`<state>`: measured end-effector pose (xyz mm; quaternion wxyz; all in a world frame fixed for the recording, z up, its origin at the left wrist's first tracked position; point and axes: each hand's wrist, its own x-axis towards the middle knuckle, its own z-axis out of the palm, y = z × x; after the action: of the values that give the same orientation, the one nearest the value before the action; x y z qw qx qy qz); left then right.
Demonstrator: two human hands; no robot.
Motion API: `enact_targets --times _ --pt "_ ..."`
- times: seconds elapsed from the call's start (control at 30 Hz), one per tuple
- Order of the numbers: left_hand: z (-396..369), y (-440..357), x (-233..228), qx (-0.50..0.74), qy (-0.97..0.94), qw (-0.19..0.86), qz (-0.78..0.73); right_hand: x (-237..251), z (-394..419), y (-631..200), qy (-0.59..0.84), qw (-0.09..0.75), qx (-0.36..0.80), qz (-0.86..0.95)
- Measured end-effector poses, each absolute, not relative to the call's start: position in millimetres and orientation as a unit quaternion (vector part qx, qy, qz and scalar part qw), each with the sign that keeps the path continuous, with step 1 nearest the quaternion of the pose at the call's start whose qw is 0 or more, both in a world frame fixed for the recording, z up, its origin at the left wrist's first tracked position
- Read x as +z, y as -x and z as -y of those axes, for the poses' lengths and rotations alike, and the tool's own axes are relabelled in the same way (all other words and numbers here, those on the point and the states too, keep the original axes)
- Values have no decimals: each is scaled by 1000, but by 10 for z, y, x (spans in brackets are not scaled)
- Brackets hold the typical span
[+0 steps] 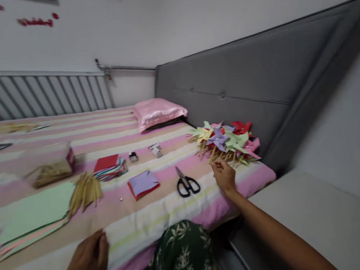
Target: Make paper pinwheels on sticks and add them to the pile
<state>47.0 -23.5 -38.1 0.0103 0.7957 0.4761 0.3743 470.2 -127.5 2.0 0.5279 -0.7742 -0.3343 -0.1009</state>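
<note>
Pinwheels (218, 139) on striped bedsheet (128, 222) nr grey headbd (245, 72), w/ radiator (38, 93) beyond.

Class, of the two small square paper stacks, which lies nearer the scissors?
The purple-topped stack, just left of the scissors; the red-topped stack lies farther left and farther back.

Left hand (88, 266) bare, wrist uncovered. Right hand (224, 175) bare too, right forearm (273, 224) uncovered as far as picture edge. Over knee, dark green cloth (189, 227) with pale, cream-beige leaf print (184, 256). Leaves slim, pointed, grouped in fanned sprays, bamboo-like, scattered at differing angles; plain green ground between clusters. Cloth matte, rounded over knee, darker toward shaded sides. Finer details of left hand softened by blur.
</note>
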Motion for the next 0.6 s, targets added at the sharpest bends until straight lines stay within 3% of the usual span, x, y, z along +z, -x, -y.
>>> enact_targets --times 0.27,0.6 --pt "326 -456 -428 344 -807 -55 -476 -179 1052 -3944 748 490 -25 447" --pt "386 -411 -421 376 -804 -35 -459 -567 1069 -3670 766 462 -147 424"
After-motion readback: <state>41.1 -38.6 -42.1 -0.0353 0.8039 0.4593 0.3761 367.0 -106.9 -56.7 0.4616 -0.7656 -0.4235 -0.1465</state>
